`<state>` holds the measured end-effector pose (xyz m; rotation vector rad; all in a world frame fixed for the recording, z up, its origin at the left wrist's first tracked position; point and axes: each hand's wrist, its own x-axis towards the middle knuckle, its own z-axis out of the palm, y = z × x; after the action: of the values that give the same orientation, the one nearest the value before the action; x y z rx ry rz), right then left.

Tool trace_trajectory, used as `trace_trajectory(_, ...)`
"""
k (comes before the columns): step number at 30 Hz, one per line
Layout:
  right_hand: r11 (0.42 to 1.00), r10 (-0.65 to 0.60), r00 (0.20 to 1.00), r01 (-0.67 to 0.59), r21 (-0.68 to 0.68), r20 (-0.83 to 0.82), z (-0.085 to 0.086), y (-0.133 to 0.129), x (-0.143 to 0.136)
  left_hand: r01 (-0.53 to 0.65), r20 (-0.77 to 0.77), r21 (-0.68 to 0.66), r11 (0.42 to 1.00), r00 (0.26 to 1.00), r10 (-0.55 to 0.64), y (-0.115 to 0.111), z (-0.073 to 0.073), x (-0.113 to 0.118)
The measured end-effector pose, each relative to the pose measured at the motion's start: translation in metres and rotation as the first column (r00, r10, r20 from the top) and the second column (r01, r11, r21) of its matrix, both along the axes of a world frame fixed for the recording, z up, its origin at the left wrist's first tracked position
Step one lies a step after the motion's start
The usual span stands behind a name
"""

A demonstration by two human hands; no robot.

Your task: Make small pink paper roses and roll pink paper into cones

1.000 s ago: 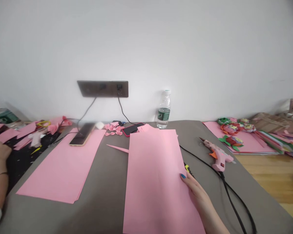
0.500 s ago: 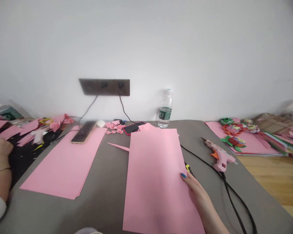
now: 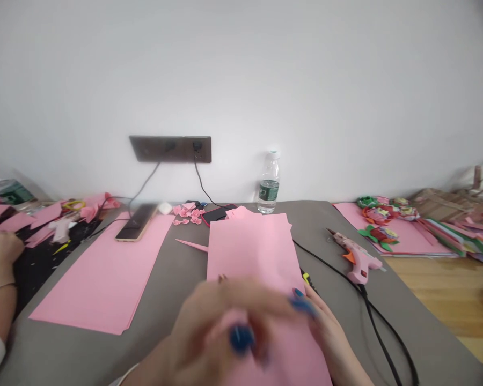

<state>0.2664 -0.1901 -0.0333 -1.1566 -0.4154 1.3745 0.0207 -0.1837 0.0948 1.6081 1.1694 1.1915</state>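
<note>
A tall pink paper sheet lies in front of me, slightly bent along its length. My right hand grips its right edge, thumb with blue nail on top and the other fingers hidden underneath. Over the lower half of the sheet hovers my left hand, badly blurred, index finger and thumb reaching to the right; whether it holds anything is unclear. More pink paper shows behind the sheet's top edge, and a thin pink point sticks out at its left.
On the left lie pink sheets with a phone. A bottle stands by the wall. To the right are a glue gun with black cable and paper flowers. Another person's arm is at the far left.
My left hand has come into view from below and now covers the lower part of the sheet. The right hand keeps its grip. The view has shifted slightly.
</note>
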Motion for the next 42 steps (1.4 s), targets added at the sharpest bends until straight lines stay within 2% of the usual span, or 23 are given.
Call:
trace_trajectory(2,0.999,0.016,0.999,-0.018,-0.036,-0.049,0.009,-0.004,-0.001,0.021,0.016,0.042,0.999,1.0,-0.022,0.028,-0.011,0.01)
trace_trajectory(4,0.997,0.049,0.994,-0.053,-0.051,-0.093,0.02,-0.008,-0.002,-0.098,0.047,0.007,0.995,0.994,0.098,0.048,-0.032,0.008)
trace_trajectory(6,0.997,0.068,0.991,-0.073,-0.038,-0.115,0.03,-0.01,-0.003,-0.163,0.149,-0.128,0.978,0.972,0.182,0.058,-0.058,0.002)
trace_trajectory(8,0.996,0.085,0.99,-0.088,-0.02,-0.116,0.035,-0.01,-0.005,-0.093,0.317,-0.318,0.943,0.928,0.199,0.058,-0.078,-0.003)
trace_trajectory(10,0.994,0.104,0.989,-0.105,-0.013,-0.104,0.038,-0.007,-0.006,-0.035,0.442,-0.431,0.902,0.863,0.245,0.054,-0.088,-0.004)
trace_trajectory(13,0.993,0.082,0.993,-0.088,-0.08,-0.082,0.037,-0.004,-0.004,0.033,0.559,-0.475,0.879,0.783,0.273,0.046,-0.086,0.001)
trace_trajectory(15,0.989,0.037,0.999,-0.041,-0.142,-0.032,0.037,-0.004,-0.002,0.112,0.588,-0.489,0.865,0.775,0.231,0.043,-0.082,0.004)
trace_trajectory(17,0.989,0.015,0.997,-0.003,-0.15,0.074,0.04,-0.005,0.0,0.212,0.587,-0.518,0.829,0.793,0.164,0.04,-0.08,0.005)
trace_trajectory(19,0.995,0.011,0.978,0.01,-0.098,0.208,0.047,-0.008,-0.003,0.283,0.579,-0.544,0.79,0.808,0.11,0.039,-0.082,0.006)
trace_trajectory(22,1.0,0.005,0.926,-0.015,0.022,0.376,0.061,-0.015,-0.017,0.294,0.592,-0.558,0.776,0.796,0.125,0.037,-0.085,0.008)
trace_trajectory(26,0.978,0.095,0.876,-0.17,0.118,0.473,0.077,-0.018,-0.033,0.308,0.637,-0.582,0.752,0.748,0.187,0.037,-0.087,0.008)
trace_trajectory(29,0.976,0.135,0.885,-0.197,0.096,0.445,0.083,-0.012,-0.026,0.308,0.657,-0.598,0.74,0.717,0.233,0.04,-0.09,0.004)
trace_trajectory(32,0.983,0.164,0.956,-0.18,0.046,0.243,0.08,-0.007,-0.011,0.221,0.661,-0.623,0.75,0.661,0.354,0.045,-0.092,-0.002)
trace_trajectory(35,0.969,0.214,0.976,-0.208,0.13,-0.034,0.068,-0.007,-0.007,0.119,0.706,-0.595,0.795,0.55,0.446,0.049,-0.092,-0.005)
trace_trajectory(37,0.952,0.253,0.961,-0.227,0.207,-0.109,0.056,-0.01,-0.014,0.104,0.741,-0.56,0.822,0.506,0.441,0.05,-0.093,-0.004)
trace_trajectory(39,0.956,0.248,0.965,-0.229,0.183,-0.085,0.045,-0.013,-0.025,0.153,0.755,-0.54,0.828,0.523,0.396,0.048,-0.094,-0.005)
trace_trajectory(42,0.979,0.197,0.98,-0.196,0.054,-0.002,0.035,-0.015,-0.034,0.312,0.763,-0.536,0.784,0.576,0.292,0.047,-0.099,-0.016)
